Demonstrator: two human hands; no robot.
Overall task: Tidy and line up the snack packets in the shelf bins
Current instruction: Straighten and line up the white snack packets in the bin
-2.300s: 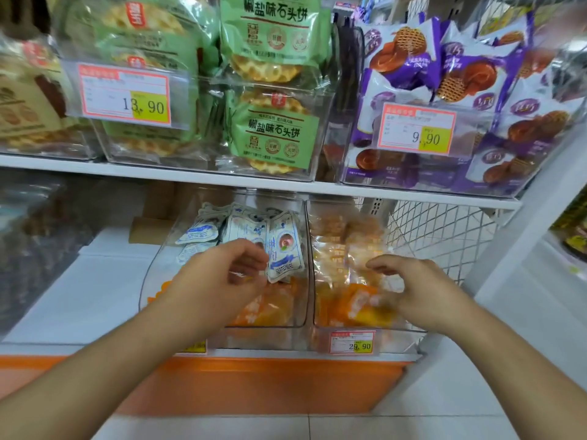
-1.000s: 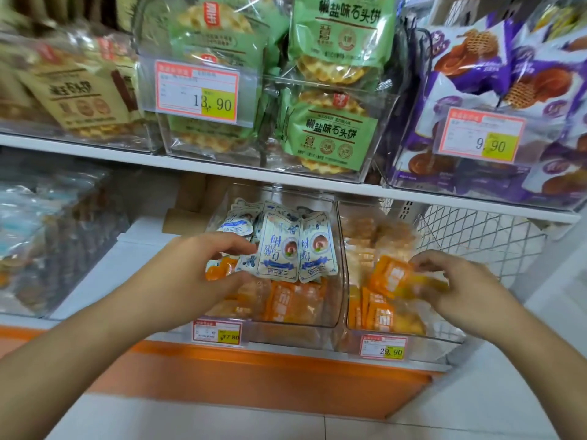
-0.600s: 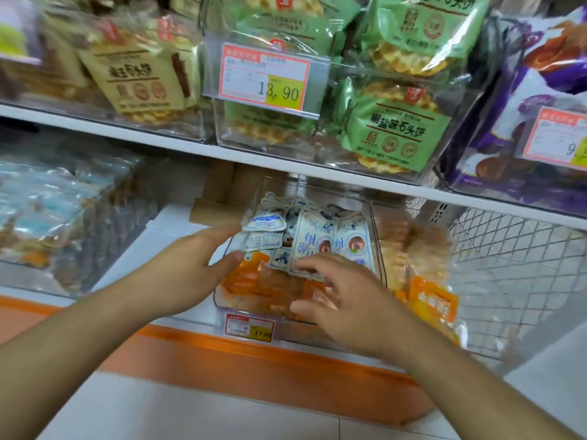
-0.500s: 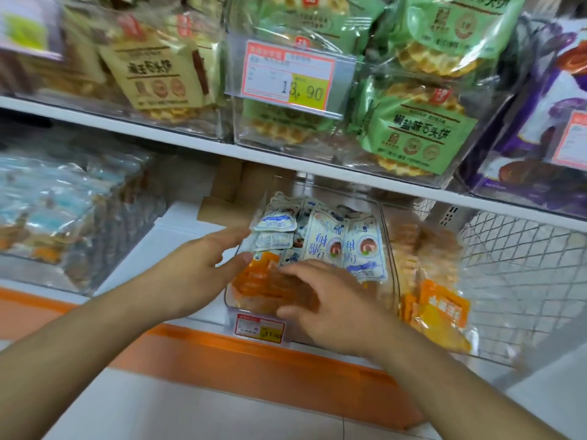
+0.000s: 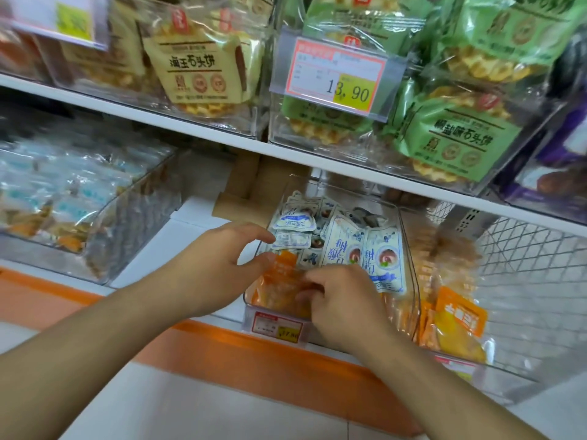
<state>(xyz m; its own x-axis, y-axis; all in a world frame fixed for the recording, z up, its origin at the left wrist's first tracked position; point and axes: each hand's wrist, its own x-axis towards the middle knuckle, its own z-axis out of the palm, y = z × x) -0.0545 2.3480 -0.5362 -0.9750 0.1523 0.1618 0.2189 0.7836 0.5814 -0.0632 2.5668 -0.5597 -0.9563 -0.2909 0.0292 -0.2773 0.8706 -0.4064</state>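
My two hands are at the clear plastic bin (image 5: pixel 409 249) on the lower shelf. My left hand (image 5: pixel 219 265) is at the bin's left wall, its fingers relaxed and a little curved, the thumb tip touching the top of an orange snack packet (image 5: pixel 279 284) at the front of the bin; it grips nothing that I can see. My right hand (image 5: pixel 346 300) is over the front of the same bin, fingers curled down onto the orange packets, and I think they pinch one, but the hand covers the contact (so I cannot tell for sure). Behind the orange packets, white-and-blue packets (image 5: pixel 362 249) stand and lean, some turned sideways. A small price tag (image 5: pixel 275 327) is on the bin's front. In the next bin to the right, an orange packet with white characters (image 5: pixel 460 322) leans at the front. On the upper shelf (image 5: pixel 222 134) are green waffle packets (image 5: pixel 454 138), beige waffle packets (image 5: pixel 197 74) and a price label reading 13.90 (image 5: pixel 336 77)
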